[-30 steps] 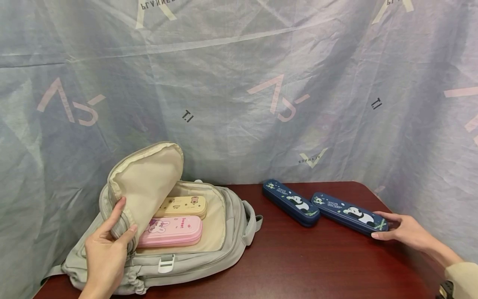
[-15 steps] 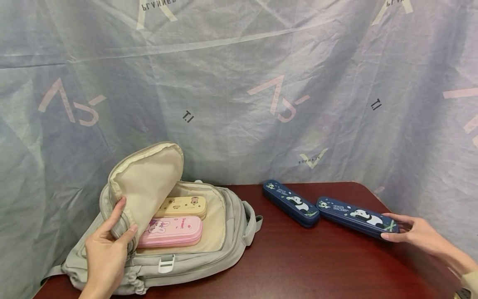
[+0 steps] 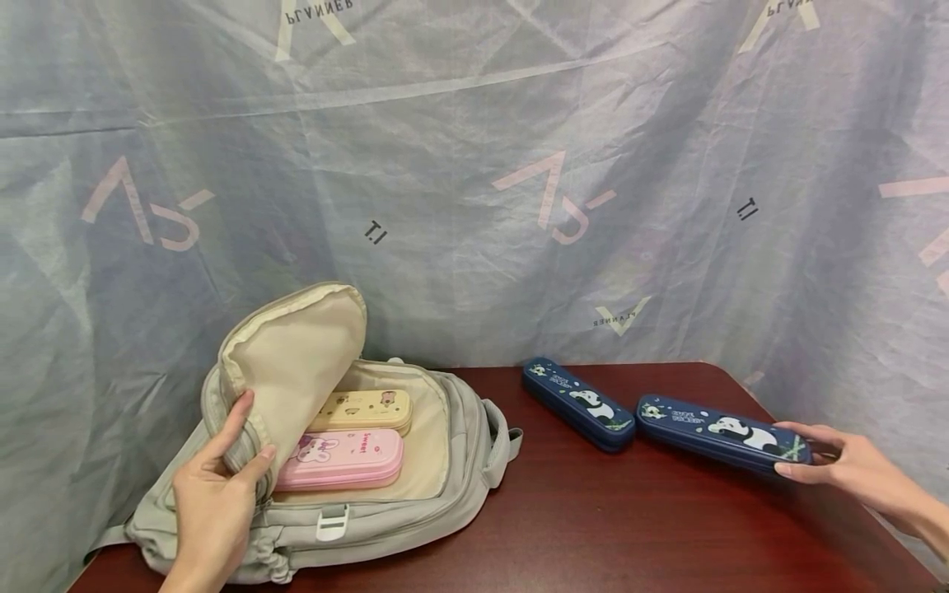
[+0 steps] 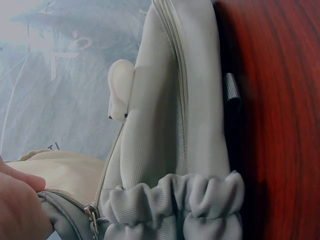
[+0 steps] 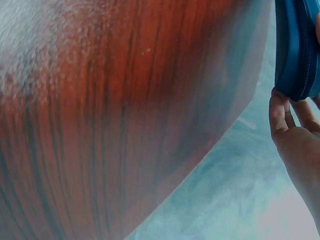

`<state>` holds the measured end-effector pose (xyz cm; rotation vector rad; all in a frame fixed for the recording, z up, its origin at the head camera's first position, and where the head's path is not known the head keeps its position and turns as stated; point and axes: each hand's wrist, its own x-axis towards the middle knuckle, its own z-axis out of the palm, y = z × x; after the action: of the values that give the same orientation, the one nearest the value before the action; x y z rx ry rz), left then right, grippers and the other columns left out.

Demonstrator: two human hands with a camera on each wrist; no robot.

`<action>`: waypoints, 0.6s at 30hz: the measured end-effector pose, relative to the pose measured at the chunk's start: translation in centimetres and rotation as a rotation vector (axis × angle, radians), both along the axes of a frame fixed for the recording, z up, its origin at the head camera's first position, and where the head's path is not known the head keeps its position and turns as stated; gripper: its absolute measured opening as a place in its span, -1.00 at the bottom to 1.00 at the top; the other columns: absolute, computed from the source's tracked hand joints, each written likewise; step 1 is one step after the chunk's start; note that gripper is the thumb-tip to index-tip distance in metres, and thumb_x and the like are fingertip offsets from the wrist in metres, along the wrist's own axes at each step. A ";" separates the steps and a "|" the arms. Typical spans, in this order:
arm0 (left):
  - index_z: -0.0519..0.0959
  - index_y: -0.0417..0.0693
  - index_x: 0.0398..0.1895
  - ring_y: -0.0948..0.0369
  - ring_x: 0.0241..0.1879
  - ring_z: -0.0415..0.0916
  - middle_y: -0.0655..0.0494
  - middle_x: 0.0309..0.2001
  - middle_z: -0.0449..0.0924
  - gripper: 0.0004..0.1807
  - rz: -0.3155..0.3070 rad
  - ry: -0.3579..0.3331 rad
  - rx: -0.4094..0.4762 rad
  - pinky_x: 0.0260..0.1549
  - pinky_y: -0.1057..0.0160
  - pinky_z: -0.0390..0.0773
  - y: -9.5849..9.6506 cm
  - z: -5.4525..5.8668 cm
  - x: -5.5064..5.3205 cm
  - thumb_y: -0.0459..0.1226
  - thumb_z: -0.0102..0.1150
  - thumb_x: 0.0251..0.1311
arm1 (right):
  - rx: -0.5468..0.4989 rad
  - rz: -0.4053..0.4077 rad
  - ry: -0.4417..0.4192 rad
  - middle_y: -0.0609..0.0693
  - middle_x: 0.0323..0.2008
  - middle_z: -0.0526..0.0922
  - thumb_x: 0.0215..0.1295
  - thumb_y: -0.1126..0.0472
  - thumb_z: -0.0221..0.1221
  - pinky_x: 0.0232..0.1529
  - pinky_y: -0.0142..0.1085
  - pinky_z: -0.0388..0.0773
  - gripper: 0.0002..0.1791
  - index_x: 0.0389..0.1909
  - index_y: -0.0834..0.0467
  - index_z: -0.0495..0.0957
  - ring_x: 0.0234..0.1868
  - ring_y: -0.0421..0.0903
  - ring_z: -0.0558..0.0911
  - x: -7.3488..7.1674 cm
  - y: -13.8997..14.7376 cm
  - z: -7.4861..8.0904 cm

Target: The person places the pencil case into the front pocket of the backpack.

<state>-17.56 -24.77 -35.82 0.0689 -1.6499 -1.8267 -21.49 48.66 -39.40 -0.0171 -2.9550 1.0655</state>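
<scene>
At the left of the head view lies a pale grey-green backpack (image 3: pixel 393 527) with its front flap (image 3: pixel 304 354) folded back. My left hand (image 3: pixel 215 502) pinches the flap's edge between thumb and fingers; the left wrist view shows a zipper pull (image 4: pixel 91 214) just beside it. Inside the pocket sit a pink pencil case (image 3: pixel 356 461) with a rabbit print and a yellow pencil case (image 3: pixel 374 410) behind it, both partly covered by the flap. On the right, my right hand (image 3: pixel 845 465) grips the near right end of a navy panda pencil case (image 3: pixel 704 430).
A second navy panda pencil case (image 3: pixel 574 403) lies slantwise on the dark red table (image 3: pixel 593 527), close to the left end of the held one. Behind the table hangs a grey printed cloth (image 3: pixel 445 165). The table's right edge runs close to my right hand.
My right hand has moved right and slightly nearer, bringing the gripped navy pencil case with it, away from the other one. The left hand keeps hold of the flap.
</scene>
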 end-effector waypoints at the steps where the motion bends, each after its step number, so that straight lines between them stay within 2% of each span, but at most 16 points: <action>1: 0.54 -0.12 0.41 0.34 0.59 -0.02 0.25 0.42 0.50 -0.23 -0.003 0.004 0.004 0.29 0.54 0.30 0.0 0.0 0.0 -0.80 0.18 0.14 | 0.006 -0.004 -0.002 0.59 0.24 0.36 0.43 -0.04 0.34 -0.29 -0.27 0.65 -0.07 0.50 0.51 0.19 0.00 0.24 0.61 0.1 0.0 0.1; 7: 0.53 -0.13 0.42 0.33 0.59 -0.01 0.24 0.43 0.49 -0.23 -0.012 0.008 0.009 0.44 0.46 0.12 0.1 0.0 -0.1 -0.81 0.17 0.14 | 0.006 -0.012 -0.008 0.60 0.20 0.37 0.43 -0.04 0.34 -0.28 -0.22 0.68 -0.06 0.49 0.53 0.16 -0.04 0.20 0.61 0.4 -0.2 1.0; 18: 0.53 -0.12 0.42 0.34 0.59 -0.02 0.25 0.43 0.49 -0.23 -0.009 0.004 0.007 0.44 0.47 0.10 0.1 0.1 0.0 -0.80 0.17 0.15 | -0.010 0.018 -0.006 0.57 0.25 0.33 0.44 0.00 0.33 -0.26 -0.20 0.67 -0.07 0.52 0.52 0.13 0.00 0.18 0.58 0.8 -1.4 3.1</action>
<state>-17.58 -24.68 -35.75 0.0617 -1.6434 -1.8386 -20.67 47.23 -36.30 0.0070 -2.9605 1.0847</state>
